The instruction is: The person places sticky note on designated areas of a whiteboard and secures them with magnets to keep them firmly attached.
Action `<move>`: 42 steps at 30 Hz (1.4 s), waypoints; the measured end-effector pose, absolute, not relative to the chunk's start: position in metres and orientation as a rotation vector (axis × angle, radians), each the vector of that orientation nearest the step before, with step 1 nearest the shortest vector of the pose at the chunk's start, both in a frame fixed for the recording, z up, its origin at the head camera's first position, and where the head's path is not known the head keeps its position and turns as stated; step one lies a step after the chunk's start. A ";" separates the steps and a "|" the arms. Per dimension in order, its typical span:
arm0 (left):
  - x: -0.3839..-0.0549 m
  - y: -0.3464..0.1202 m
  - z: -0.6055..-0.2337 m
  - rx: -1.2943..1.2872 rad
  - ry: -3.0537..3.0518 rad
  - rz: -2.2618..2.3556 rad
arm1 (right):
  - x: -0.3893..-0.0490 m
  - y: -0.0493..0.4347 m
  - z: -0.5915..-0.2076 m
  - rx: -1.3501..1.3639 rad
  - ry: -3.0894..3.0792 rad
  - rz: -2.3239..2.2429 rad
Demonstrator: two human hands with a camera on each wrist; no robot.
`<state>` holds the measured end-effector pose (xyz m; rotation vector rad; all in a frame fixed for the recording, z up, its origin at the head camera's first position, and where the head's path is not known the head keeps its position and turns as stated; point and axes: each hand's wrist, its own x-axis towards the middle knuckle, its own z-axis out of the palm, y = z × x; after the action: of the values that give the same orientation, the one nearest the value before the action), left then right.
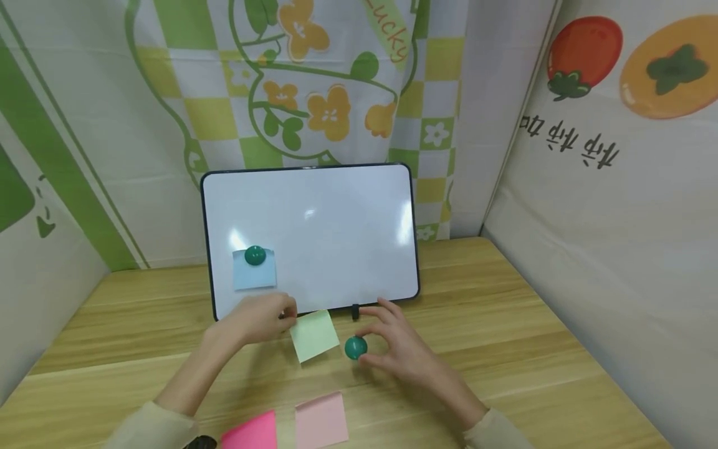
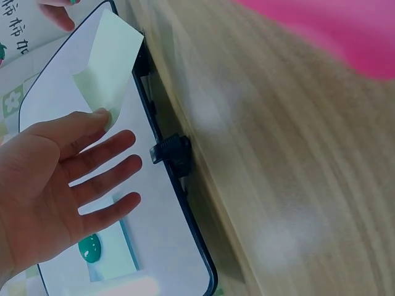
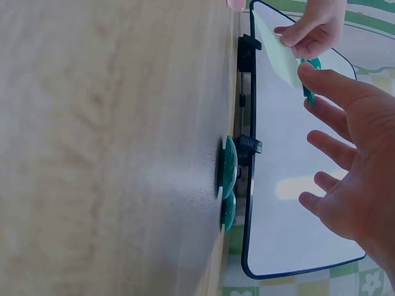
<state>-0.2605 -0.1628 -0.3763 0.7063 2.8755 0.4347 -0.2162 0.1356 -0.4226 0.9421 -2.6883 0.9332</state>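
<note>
My left hand (image 1: 255, 321) pinches a pale green sticky note (image 1: 315, 337) by one corner, just in front of the whiteboard's (image 1: 336, 231) lower edge. In the left wrist view its thumb and index finger meet on the note, the other fingers spread apart. To the right of the note, my right hand (image 1: 406, 352) holds a round green magnet (image 1: 356, 347) between thumb and index finger, its remaining fingers loose. A light blue sticky note (image 1: 255, 278) hangs at the board's lower left, under another green magnet (image 1: 255, 254).
A light pink note (image 1: 321, 423) and a bright pink note (image 1: 253, 431) lie on the wooden table (image 1: 561, 386) near me. Black clips (image 3: 249, 145) grip the board's bottom edge. Two more green magnets (image 3: 229, 166) rest on the table in the right wrist view.
</note>
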 end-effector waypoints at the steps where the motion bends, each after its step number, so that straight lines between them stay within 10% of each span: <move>1: -0.261 -0.163 -0.375 0.706 2.880 0.435 | -0.216 0.135 -0.422 0.943 -2.675 0.923; 42: -0.284 -0.163 -0.345 0.862 3.177 0.337 | -0.239 0.093 -0.376 0.928 -2.435 0.785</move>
<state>-0.2835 -0.1630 -0.3451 0.8625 3.1774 0.3365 -0.2385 0.0926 -0.3756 0.9284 -2.4354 0.7853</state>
